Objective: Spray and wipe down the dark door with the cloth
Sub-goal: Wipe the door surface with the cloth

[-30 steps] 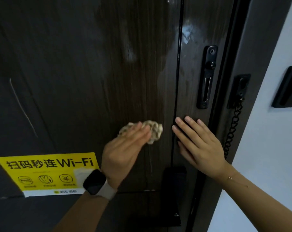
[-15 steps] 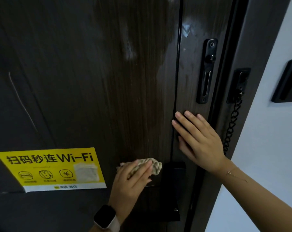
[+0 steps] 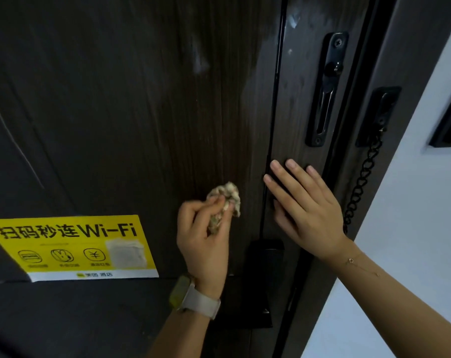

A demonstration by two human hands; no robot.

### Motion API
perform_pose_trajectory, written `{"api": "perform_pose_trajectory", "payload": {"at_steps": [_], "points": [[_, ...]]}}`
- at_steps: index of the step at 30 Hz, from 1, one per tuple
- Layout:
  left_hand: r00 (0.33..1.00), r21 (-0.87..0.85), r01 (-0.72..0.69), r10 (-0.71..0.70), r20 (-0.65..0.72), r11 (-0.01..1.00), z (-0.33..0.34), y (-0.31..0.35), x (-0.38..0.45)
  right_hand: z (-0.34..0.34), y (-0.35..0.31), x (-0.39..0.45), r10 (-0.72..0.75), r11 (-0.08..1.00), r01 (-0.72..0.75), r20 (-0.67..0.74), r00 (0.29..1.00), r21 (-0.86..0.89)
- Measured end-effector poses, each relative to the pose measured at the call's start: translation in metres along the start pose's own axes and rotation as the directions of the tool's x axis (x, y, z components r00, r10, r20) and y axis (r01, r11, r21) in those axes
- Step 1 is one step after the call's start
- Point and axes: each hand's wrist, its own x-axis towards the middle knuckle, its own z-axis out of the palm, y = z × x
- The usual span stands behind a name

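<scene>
- left hand (image 3: 202,239) grips crumpled cloth (image 3: 225,202), pressed on dark door (image 3: 131,120) near its right edge
- right hand (image 3: 300,205) flat, fingers straight, on door by the edge
- yellow Wi-Fi sticker (image 3: 69,246) lower left of door

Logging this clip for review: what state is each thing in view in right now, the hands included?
Door: closed against the frame, streaky sheen on the wood.
Cloth: bunched up, pinched by the left hand, at the door panel.
Left hand: fingers curled round the cloth.
Right hand: fingers straight, flat on the door.
Door chain: hanging loose from its frame mount.
Wi-Fi sticker: stuck on the door, code patch blurred.
</scene>
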Motion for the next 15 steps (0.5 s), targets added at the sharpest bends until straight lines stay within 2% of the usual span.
{"api": "perform_pose_trajectory", "payload": {"at_steps": [5,7,11,15], "points": [[0.967,0.101,0.199,-0.212,0.143,0.975,-0.015,-0.037,-0.092,0.0,-0.001,0.001,-0.009,1.0,0.009,-0.019,1.0,-0.012],[0.948,0.107,0.241,-0.258,0.185,0.965,-0.018,-0.045,-0.11,0.0,-0.001,0.001,-0.009,1.0,0.009,-0.021,1.0,-0.015],[0.976,0.144,0.119,-0.143,0.167,0.982,-0.017,-0.028,-0.072,0.0,-0.001,0.001,-0.01,1.0,0.01,-0.023,1.0,-0.007],[0.999,0.064,-0.048,0.049,-0.013,0.997,-0.007,0.007,0.013,0.0,-0.002,0.0,-0.003,1.0,0.003,-0.019,1.0,-0.006]]}}
